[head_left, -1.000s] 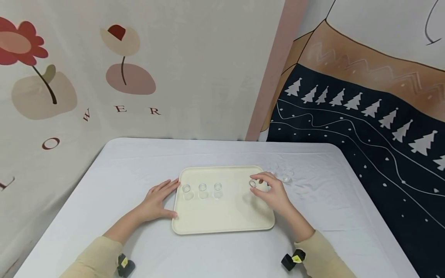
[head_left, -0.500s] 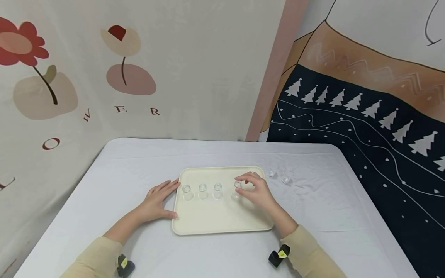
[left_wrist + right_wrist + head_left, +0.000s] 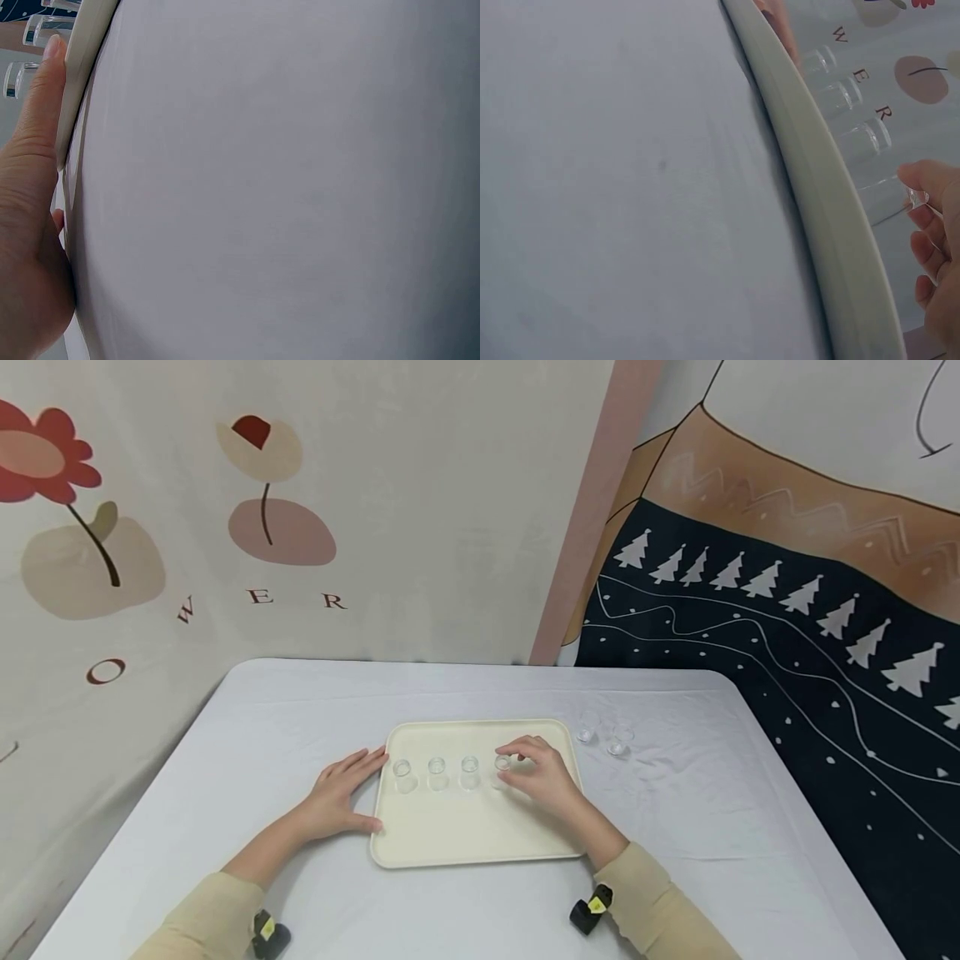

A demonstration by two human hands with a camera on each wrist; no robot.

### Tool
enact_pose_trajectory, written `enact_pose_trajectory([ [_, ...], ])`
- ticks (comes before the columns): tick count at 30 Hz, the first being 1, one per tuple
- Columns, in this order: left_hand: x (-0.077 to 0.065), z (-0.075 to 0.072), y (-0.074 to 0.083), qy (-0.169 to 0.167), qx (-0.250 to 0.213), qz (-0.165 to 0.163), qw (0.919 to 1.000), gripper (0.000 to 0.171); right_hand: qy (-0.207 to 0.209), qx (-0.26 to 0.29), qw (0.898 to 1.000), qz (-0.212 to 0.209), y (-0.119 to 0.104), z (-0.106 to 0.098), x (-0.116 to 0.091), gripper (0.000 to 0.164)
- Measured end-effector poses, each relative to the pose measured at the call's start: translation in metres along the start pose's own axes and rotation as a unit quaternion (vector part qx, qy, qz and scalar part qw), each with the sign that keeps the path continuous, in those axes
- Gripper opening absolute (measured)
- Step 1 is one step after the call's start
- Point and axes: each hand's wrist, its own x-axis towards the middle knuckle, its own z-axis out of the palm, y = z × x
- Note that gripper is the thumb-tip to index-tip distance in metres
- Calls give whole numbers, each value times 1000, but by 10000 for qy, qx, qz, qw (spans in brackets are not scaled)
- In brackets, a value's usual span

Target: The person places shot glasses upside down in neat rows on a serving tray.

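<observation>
Nearest, two beige sleeves (image 3: 202,914) reach in over the white tabletop (image 3: 420,914). The left hand (image 3: 335,800) rests against the left edge of the cream tray (image 3: 468,831), its fingers straight, the thumb well apart from them. The right hand (image 3: 538,774) pinches one small glass (image 3: 502,763) between thumb and fingers, just right of the tray's middle; whether its foot touches down I cannot tell. It looks light, stiff and slick, probably easy to chip or topple, so a gentle pinch around the upper end should suit it. It is clear, colourless and round, with a bright ring on top. To its left, three matching glasses (image 3: 437,767) stand spaced in a row. By the tray's far right corner are more clear glasses (image 3: 618,746), and behind rises a pale wall (image 3: 442,527) printed with flowers
</observation>
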Motion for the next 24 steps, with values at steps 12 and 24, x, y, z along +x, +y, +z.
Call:
enact_pose_trajectory([
  [12,0,-1,1,57,11,86,9999,110,-11,-85,9999,73,5,4,-2,31],
  [24,0,2,0,128,15,57,9999,110,177,-192,9996,-80,-1,-20,-11,39],
])
